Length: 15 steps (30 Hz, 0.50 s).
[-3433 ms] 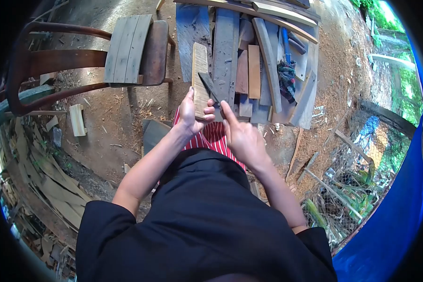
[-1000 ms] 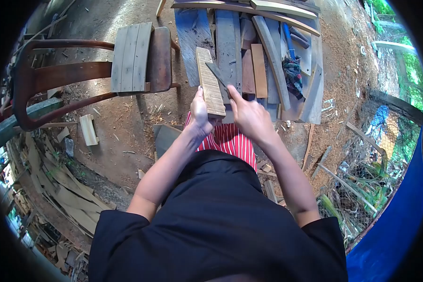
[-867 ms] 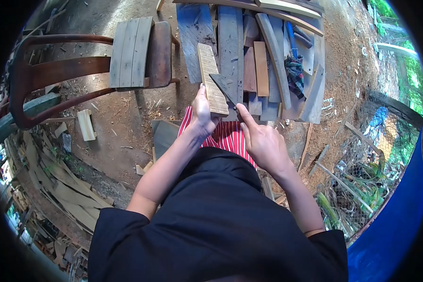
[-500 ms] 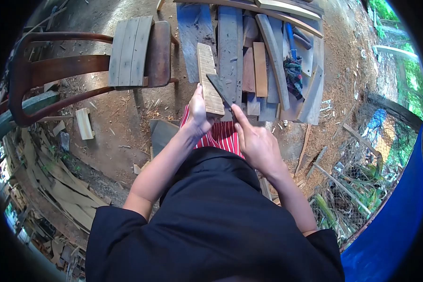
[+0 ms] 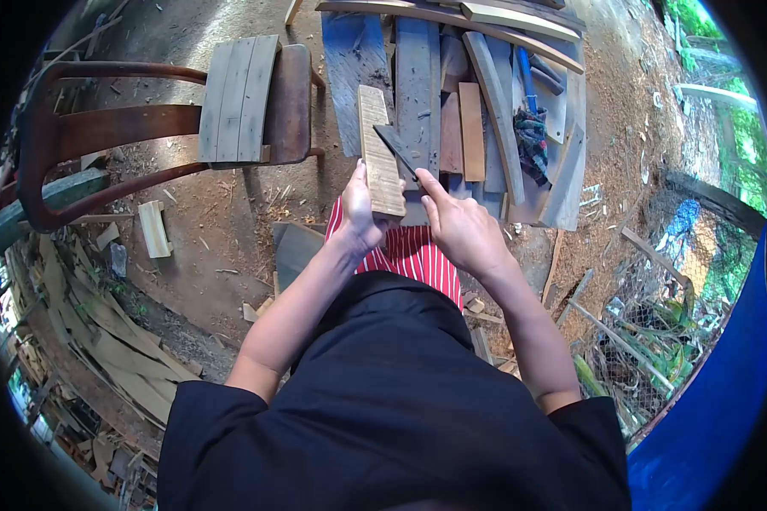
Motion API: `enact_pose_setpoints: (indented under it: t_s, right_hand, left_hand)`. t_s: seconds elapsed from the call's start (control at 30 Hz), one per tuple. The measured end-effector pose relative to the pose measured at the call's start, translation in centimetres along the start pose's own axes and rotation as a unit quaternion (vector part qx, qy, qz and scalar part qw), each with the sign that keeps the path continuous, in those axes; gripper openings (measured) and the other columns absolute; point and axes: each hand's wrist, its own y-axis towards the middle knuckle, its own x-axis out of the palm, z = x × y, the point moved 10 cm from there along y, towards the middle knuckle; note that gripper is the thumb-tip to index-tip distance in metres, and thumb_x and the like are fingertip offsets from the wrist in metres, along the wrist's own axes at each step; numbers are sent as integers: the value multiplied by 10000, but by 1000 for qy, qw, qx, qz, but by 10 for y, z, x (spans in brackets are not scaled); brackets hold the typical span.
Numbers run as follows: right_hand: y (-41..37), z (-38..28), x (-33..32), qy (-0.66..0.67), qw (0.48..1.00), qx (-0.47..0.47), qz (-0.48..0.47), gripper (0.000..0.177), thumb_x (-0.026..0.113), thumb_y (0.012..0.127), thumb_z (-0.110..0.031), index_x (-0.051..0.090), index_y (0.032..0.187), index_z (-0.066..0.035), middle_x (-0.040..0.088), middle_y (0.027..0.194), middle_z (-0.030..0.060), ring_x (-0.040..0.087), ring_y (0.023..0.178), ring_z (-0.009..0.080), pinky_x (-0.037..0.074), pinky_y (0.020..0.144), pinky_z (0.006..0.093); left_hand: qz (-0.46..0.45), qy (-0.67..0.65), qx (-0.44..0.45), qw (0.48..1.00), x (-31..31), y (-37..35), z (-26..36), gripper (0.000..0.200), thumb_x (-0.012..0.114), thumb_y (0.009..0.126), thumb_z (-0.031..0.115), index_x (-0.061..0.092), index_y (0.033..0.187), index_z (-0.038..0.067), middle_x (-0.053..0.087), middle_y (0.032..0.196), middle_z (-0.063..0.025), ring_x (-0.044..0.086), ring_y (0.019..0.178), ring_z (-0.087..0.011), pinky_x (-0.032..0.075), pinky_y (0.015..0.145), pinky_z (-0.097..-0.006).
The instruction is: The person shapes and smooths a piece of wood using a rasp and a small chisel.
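A light wooden block stands lengthwise away from me, its lower end gripped by my left hand, with the thumb along its left side. My right hand is closed round the near end of a dark, flat blade-like tool, its index finger stretched along it. The handle is hidden in my palm. The tool's far tip lies over the block's right side, a little above its middle. Red and white striped cloth shows below both hands.
A bench ahead bears wooden pieces, a blue-handled tool and a dark patterned cloth. At left is a brown chair with grey slats. A wood piece lies on the ground; wire mesh is at right.
The tool and my right hand have shifted slightly up and left along the block. The block is turned a little, nearer to upright in the view.
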Motion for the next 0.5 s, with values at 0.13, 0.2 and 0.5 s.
enact_pose_setpoints:
  t_s: [0.13,0.2,0.5]
  right_hand:
    - [-14,-5,-2,1,998,43,-39,446,407,978,-325,396,1420,-274,646,793,285,642,766,461,514,716,552]
    - [-29,-7,5,1,994,67,-82,460,403,979,-323,367,1435,-278,627,795,319,628,801,482,496,756,562]
    - [31,-9,1,18,999,18,-19,436,380,985,-315,396,1414,-242,648,856,295,636,816,467,502,742,554]
  left_hand:
    - [1,15,-3,1000,-13,6,-3,559,200,1009,525,530,1113,86,624,865,-102,612,683,-213,529,580,-365]
    - [-116,-34,-27,992,0,8,-3,563,187,1013,513,527,1162,89,646,903,-111,647,766,-238,565,662,-400]
    - [-57,-17,-4,998,-10,17,-5,573,168,1014,495,521,1187,78,650,951,-117,654,803,-256,568,681,-436]
